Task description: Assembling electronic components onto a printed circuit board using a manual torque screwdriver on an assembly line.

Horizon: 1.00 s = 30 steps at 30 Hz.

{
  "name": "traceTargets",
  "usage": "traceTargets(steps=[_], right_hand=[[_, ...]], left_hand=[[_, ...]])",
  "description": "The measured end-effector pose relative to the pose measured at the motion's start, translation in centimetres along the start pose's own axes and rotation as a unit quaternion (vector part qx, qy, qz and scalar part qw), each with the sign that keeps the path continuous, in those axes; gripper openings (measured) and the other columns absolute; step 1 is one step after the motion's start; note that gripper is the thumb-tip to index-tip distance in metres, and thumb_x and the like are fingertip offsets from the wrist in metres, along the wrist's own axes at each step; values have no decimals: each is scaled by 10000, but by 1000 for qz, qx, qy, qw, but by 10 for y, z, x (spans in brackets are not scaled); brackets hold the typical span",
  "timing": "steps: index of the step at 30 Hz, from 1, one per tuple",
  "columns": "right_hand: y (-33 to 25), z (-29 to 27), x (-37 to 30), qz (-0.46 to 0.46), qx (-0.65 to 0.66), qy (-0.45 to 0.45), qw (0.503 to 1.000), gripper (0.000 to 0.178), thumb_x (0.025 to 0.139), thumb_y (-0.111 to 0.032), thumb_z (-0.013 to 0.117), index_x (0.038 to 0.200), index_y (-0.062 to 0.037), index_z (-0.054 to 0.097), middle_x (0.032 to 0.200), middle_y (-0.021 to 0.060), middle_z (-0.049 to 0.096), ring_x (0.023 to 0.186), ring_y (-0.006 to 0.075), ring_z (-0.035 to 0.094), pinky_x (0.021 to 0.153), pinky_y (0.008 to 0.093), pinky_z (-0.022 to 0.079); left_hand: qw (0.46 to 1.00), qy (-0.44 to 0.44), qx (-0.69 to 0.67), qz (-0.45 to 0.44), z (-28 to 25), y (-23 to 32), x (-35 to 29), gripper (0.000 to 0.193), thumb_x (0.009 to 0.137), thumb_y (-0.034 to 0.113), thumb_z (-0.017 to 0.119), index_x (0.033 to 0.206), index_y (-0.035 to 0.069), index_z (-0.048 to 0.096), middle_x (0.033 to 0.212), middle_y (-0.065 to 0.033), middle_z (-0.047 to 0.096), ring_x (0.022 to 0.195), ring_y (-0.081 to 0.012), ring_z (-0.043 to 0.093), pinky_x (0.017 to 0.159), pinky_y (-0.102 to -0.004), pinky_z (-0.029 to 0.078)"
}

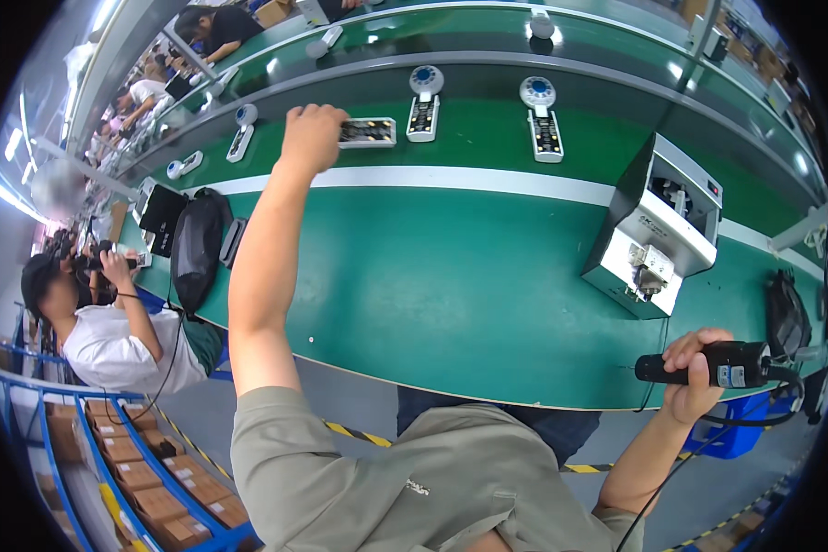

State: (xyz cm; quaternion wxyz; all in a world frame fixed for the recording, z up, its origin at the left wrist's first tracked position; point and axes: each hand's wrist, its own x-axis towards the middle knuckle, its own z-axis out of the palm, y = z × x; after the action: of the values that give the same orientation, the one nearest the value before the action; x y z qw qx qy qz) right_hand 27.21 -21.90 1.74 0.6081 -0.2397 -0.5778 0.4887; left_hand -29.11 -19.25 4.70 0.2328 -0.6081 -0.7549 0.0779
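My left hand (313, 138) reaches to the far strip of the bench, its fingers closed on one end of a white handheld device (368, 133). The device lies sideways, with a dark circuit board showing in its open body; the end under my hand is hidden. In my right hand (695, 373), at the near right edge, is a black electric screwdriver (736, 365). Its thin bit points left and a cable runs from its back end.
Similar devices with round heads (424, 106) (542, 124) stand along the far green strip. A silver screw feeder (658, 230) sits at the right of the green bench (432, 276). A black bag (198, 248) lies at left, near a co-worker (124, 340) in white.
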Motion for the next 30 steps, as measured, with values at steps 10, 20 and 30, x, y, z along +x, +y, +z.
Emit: traceTargets(steps=[10, 20, 30], right_hand=[[1, 2, 2, 2, -2, 20, 1000, 279, 859, -147, 613, 1081, -15, 508, 626, 34, 528, 532, 127, 499, 546, 244, 434], [-1, 15, 2, 22, -12, 41, 999, 274, 826, -118, 661, 1047, -21, 530, 612, 49, 545, 501, 142, 526, 523, 248, 453], [-5, 9, 0, 12, 3, 61, 998, 277, 821, -100, 669, 1049, -21, 534, 621, 54, 548, 505, 150, 532, 523, 253, 463]], left_hand=[[987, -86, -83, -106, 66, 18, 44, 586, 773, 163, 687, 1333, 110, 524, 1372, -77, 529, 1207, -287, 530, 1006, -437, 412], [939, 244, -133, 203, 23, 185, 96, 333, 847, 161, 575, 1177, 121, 582, 1233, -68, 580, 1085, -248, 572, 957, -414, 417], [951, 173, -20, 254, -12, 200, 66, 123, 836, 195, 582, 870, 96, 645, 912, -89, 658, 911, -273, 598, 997, -471, 355]])
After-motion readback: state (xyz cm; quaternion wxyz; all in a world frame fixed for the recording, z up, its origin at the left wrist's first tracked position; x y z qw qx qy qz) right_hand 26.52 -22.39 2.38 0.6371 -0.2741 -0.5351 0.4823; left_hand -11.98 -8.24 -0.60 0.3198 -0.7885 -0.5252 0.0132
